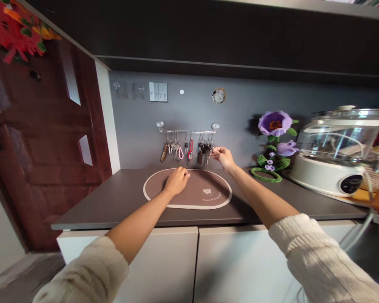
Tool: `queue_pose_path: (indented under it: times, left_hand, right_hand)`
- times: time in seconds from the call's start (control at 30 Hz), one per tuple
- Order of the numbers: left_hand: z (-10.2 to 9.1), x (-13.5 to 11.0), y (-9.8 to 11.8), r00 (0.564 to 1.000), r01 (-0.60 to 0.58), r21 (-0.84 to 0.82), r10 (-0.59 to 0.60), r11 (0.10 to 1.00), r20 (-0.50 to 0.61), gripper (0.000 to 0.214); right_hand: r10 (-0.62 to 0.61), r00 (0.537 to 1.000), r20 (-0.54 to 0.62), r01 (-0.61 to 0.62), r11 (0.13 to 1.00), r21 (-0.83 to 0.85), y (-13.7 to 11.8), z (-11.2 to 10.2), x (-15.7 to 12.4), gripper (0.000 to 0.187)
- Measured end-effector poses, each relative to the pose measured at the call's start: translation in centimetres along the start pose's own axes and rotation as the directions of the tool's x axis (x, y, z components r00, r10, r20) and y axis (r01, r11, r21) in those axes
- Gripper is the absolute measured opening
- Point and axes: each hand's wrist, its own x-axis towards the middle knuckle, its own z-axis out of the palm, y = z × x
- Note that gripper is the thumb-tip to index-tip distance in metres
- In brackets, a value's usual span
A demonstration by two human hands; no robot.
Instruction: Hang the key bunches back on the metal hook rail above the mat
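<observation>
My right hand is raised to the right end of a metal hook rail on the grey wall. Its fingertips pinch at the rightmost bunch of keys, which hangs from the rail. My left hand hovers over or rests on a brown oval mat with a pale rim; its fingers are curled, and what they hold, if anything, is hidden. Along the rail hang several more keys, a brown key fob, a pink strap and a red carabiner.
A purple crocheted flower with a green ring base stands right of the mat. Farther right is a white appliance with a clear top and a cable. A dark overhead cabinet spans above the counter; a wooden door is at left.
</observation>
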Motion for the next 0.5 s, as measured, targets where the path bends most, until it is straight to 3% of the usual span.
queue_pose_path:
  times: [0.5]
  left_hand:
    - [-0.1,0.1,0.1,1.0,0.012,0.004,-0.012,1.0,-0.001,0.02]
  right_hand:
    - [0.167,0.963,-0.212,-0.183,0.982,-0.056,-1.5,-0.4,5.8,0.006]
